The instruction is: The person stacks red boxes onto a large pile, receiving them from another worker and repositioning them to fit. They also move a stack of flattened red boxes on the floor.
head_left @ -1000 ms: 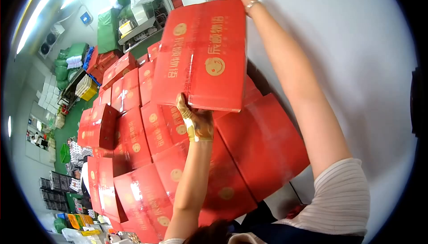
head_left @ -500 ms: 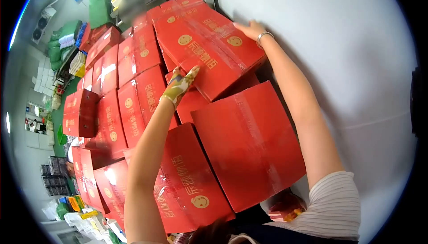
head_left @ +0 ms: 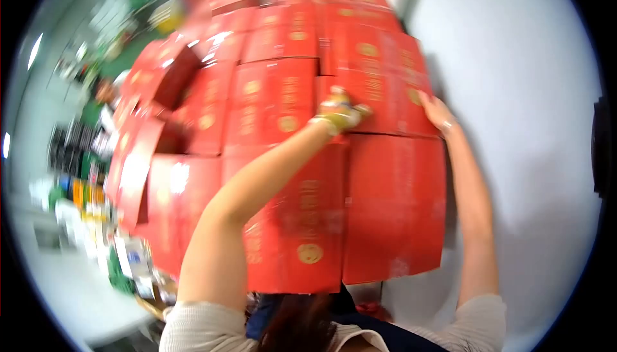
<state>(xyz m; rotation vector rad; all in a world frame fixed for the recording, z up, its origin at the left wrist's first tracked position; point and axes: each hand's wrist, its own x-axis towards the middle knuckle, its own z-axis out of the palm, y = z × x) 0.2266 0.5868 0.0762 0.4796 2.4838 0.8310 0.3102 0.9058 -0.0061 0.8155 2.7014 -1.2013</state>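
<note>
"Squaring the box (head_left: 389,98) seemed the step in hand?"

"Probably. It lay among the stacked boxes (head_left: 273,98), just beyond the near box (head_left: 393,207)."

"And the grip?"

"The left hand (head_left: 342,115) was at its left edge, the right hand (head_left: 437,113) at its right, near the wall (head_left: 520,133); blur hid whether either pinched. The next move likely called for even pressure from both sides."
</note>
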